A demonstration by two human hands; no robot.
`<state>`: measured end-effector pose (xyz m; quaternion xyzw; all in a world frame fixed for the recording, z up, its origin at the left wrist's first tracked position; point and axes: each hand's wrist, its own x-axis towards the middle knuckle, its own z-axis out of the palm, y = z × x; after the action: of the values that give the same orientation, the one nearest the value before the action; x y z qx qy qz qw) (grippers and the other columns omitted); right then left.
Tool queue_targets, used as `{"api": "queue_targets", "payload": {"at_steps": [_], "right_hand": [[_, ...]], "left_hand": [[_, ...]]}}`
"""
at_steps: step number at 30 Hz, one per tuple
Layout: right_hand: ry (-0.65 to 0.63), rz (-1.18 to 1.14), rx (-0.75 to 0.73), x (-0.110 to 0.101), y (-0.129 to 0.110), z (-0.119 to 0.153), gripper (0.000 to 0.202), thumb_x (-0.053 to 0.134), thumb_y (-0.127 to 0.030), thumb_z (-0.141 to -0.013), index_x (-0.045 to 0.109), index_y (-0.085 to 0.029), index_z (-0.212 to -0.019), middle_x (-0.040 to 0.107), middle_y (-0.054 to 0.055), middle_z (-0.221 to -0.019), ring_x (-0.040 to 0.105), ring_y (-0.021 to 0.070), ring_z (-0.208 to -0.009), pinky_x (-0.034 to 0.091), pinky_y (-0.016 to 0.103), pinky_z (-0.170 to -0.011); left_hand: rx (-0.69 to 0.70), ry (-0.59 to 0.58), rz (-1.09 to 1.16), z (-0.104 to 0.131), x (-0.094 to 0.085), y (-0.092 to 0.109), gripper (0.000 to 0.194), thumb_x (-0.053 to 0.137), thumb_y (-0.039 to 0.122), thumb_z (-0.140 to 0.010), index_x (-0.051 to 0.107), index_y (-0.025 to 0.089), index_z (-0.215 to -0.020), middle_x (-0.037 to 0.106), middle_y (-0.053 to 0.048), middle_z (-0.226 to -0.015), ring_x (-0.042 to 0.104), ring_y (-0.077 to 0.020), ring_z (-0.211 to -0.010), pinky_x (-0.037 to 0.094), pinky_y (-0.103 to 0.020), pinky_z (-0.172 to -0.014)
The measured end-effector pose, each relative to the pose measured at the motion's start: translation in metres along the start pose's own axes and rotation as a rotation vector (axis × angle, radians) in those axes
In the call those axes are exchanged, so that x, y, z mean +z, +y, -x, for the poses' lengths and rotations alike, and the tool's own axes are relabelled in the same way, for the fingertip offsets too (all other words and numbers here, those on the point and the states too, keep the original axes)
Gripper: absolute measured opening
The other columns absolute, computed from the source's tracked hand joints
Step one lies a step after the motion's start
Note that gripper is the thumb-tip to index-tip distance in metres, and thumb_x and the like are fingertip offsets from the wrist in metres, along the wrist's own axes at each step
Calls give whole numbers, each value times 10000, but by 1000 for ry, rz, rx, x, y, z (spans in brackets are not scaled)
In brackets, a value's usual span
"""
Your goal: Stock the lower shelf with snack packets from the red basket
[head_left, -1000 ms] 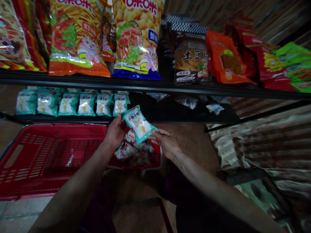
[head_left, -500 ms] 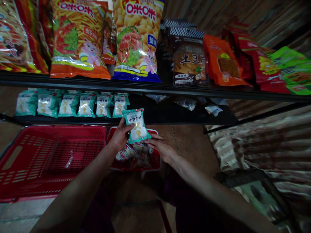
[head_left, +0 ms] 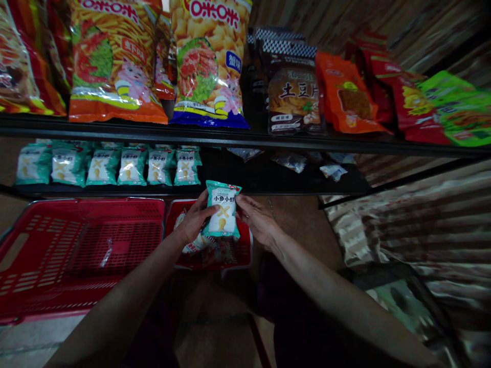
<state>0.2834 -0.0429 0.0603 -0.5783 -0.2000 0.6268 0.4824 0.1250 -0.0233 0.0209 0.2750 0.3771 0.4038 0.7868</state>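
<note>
- Holding a teal-and-white packet (head_left: 222, 210) up over the smaller red basket (head_left: 247, 247), just in front of the lower shelf (head_left: 245, 176) as seen from above.
- Running its long axis nearly straight up and down the view, leaning very slightly right at the top.
- Pointing the top seal toward the shelves, the bottom seal back toward the wearer.
- Turning the printed front to the camera, lettering reading upright above a yellow X-shaped picture.
- Gripping the left edge with the left hand (head_left: 196, 219), narrowing on the packet, laying the thumb across the front and hiding most other fingers behind.
- Touching the upper right edge with the right hand (head_left: 256, 214), bending the fingers slightly and spreading them little; not showing clearly whether pinching or only resting there.
- Partly covering, with packet and left hand, some white-and-red packs (head_left: 197, 244) in the smaller red basket.
- Noting a row of matching packets (head_left: 132, 166) standing on the lower shelf, left of the held one.
- Seeing a larger red basket (head_left: 28, 266) lying just left of the smaller.
</note>
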Motion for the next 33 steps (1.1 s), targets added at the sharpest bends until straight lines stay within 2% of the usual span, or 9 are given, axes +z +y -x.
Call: {"api": "queue_targets", "payload": {"at_steps": [5,12,15,19,23,27,33], "right_hand": [[20,26,-8,-4,1,-4,232,803,-338,-635,645,-200,-734,674,-26,-672,581,82,-552,464,187,-498],[105,-31,11,-5,1,-9,237,822,-241,-599,606,-195,-685,639,-64,-613,525,45,-475,443,161,-469],[144,-85,23,-7,0,-14,230,810,-201,-608,590,-195,-675,639,-63,-608,529,50,-483,438,163,-470],[174,-131,-21,-14,0,-23,192,776,-188,-643,590,-198,-690,663,-48,-651,573,79,-547,463,194,-527],[158,-108,-34,-19,3,-31,173,751,-211,-667,586,-211,-721,672,-42,-677,608,111,-613,476,225,-570],[163,-115,-30,-21,4,-33,193,760,-242,-655,606,-217,-769,693,-37,-733,624,114,-662,489,229,-600],[72,-27,71,-14,0,-13,255,775,-353,-666,649,-214,-838,702,-19,-811,623,96,-655,513,215,-592]], "left_hand": [[1,-41,-35,1,0,-5,761,750,245,-675,433,285,-1366,640,-73,-1201,644,-254,-957,515,-363,-784],[-9,-11,-16,1,0,-7,748,758,274,-685,446,274,-1365,638,-78,-1214,633,-259,-1003,504,-361,-822],[-24,-35,9,1,1,-7,716,755,286,-694,469,265,-1351,642,-82,-1208,631,-261,-1015,494,-372,-850],[-55,-68,21,3,3,-6,655,776,258,-659,553,232,-1275,665,-89,-1158,646,-252,-954,497,-363,-813],[-69,-59,36,5,7,-7,573,798,240,-623,625,206,-1168,687,-84,-1084,650,-247,-910,495,-372,-805],[-64,-41,7,7,8,-9,617,805,249,-610,604,193,-1190,691,-85,-1059,652,-228,-886,501,-366,-800],[27,2,-5,7,4,-10,646,780,272,-654,545,234,-1255,683,-69,-1098,656,-217,-924,511,-353,-819]]}}
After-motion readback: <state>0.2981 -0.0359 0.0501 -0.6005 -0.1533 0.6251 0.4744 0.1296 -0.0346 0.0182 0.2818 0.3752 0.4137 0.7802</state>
